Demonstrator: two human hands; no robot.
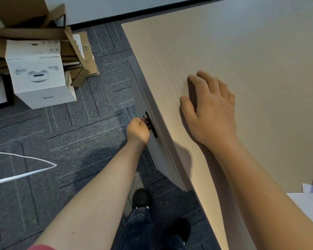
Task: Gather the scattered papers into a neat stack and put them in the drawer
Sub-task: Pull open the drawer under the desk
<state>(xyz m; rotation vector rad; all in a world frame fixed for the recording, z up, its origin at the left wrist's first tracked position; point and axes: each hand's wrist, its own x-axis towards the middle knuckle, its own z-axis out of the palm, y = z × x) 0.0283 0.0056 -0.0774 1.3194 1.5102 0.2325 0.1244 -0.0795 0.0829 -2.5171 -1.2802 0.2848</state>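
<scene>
1. Left hand (138, 131) is curling shut into a fist on the black drawer handle (151, 124), fingers wrapped tight around the bar.
2. Right hand (209, 109) is lying flat on the desk top (251, 56), fingers together and relaxed, gripping nothing, looks like it is bracing.
3. Drawer (153, 141) is sitting under the desk's left edge, its grey front facing the carpet side. Looks shut or barely cracked, cannot tell which from this angle.
4. Papers (310, 201) are showing only as white sheets at the bottom-right corner of the desk, well apart from both hands. Cannot tell how neat the stack is, most of it is cut off.
5. Key relation: the handle's long axis is running along the desk edge, so the pull has to go square to it, out toward the carpet (76, 141), away from the desk.
6. Left hand is the only 1 on the handle. Right hand is the nearer 1 to the papers, so it is likely doing the fetch once the drawer is open.
7. Watch item: white cable (23, 175) and boxes (38, 73) are lying on the floor, but well clear of the drawer's path.
</scene>
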